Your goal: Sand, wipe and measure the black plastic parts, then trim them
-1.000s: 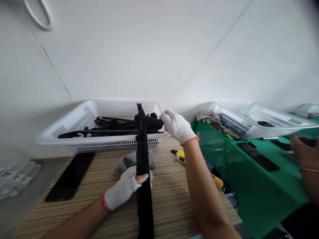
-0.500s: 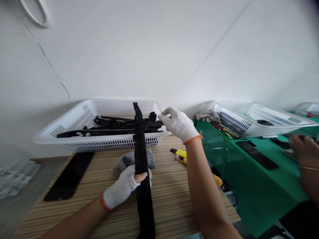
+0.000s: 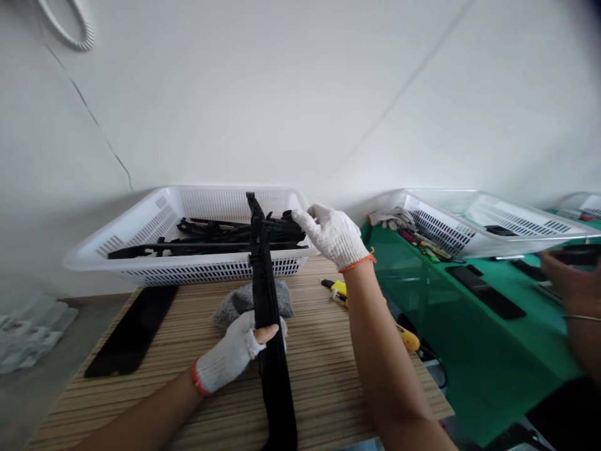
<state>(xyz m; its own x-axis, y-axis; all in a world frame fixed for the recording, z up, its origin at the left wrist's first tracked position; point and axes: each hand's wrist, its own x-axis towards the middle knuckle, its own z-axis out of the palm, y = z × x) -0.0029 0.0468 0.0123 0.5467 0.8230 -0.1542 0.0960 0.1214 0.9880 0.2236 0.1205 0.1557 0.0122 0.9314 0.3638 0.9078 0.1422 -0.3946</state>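
Note:
A long black plastic part (image 3: pixel 267 300) stands tilted over the wooden table, its top end in front of the white basket. My left hand (image 3: pixel 235 352), in a white glove with a bare thumb, is wrapped round its middle. My right hand (image 3: pixel 331 233), also gloved, is at the basket's right end with thumb and fingers curled near black parts; whether it grips anything is too small to tell. Several black parts (image 3: pixel 211 233) lie in the white basket (image 3: pixel 188 274). Behind my left hand is a grey cloth (image 3: pixel 235 305).
A black panel (image 3: pixel 134 332) lies on the table's left. Yellow cutters (image 3: pixel 339 288) lie partly behind my right forearm. At right, a green table (image 3: pixel 469 351) bears another white basket (image 3: pixel 507 244), tools (image 3: pixel 429 247) and gloves (image 3: pixel 392 218). A person's hand (image 3: pixel 570 282) holds a dark object.
My right hand has shifted slightly left. The long part's top has tipped a little left while my left hand stays round it. At right, the other person's hand has raised a dark object.

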